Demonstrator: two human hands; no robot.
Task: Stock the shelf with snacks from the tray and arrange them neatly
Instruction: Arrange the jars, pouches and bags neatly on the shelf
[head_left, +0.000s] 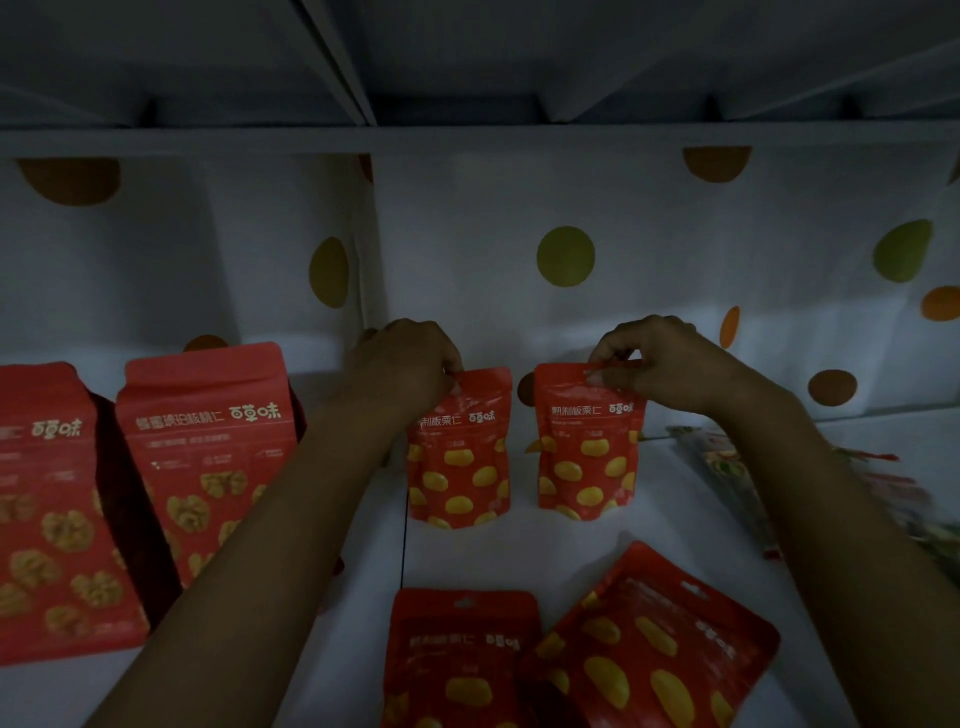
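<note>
My left hand pinches the top seal of the left pouch, fingers curled over its upper corner. My right hand pinches the top strip of the right pouch between thumb and fingertips. Both small red pouches stand upright on the white shelf, hanging just below my hands, side by side with a gap between them.

These pouches look light and soft, foil-like film with loose nuts inside, so I judge they will sag or tip if I let go before the base sits flat. The film looks glossy and probably slippery on the belly. The flat sealed strip at the top is the stiffest part and the best place to grip, which is where I have them. A light pinch should do; squeezing lower down would crumple the front.

Nearer to me than my hands, 2 more flat pouches of the same kind lie face up on the shelf, one partly overlapping the other, not yet stood up. Beyond my left forearm, out to the left, stand 2 bigger walnut bags, upright and close together. Past my right forearm lie some clear wrapped packs, too blurred to name. Behind my hands hangs dotted paper. I see no tray from here.
</note>
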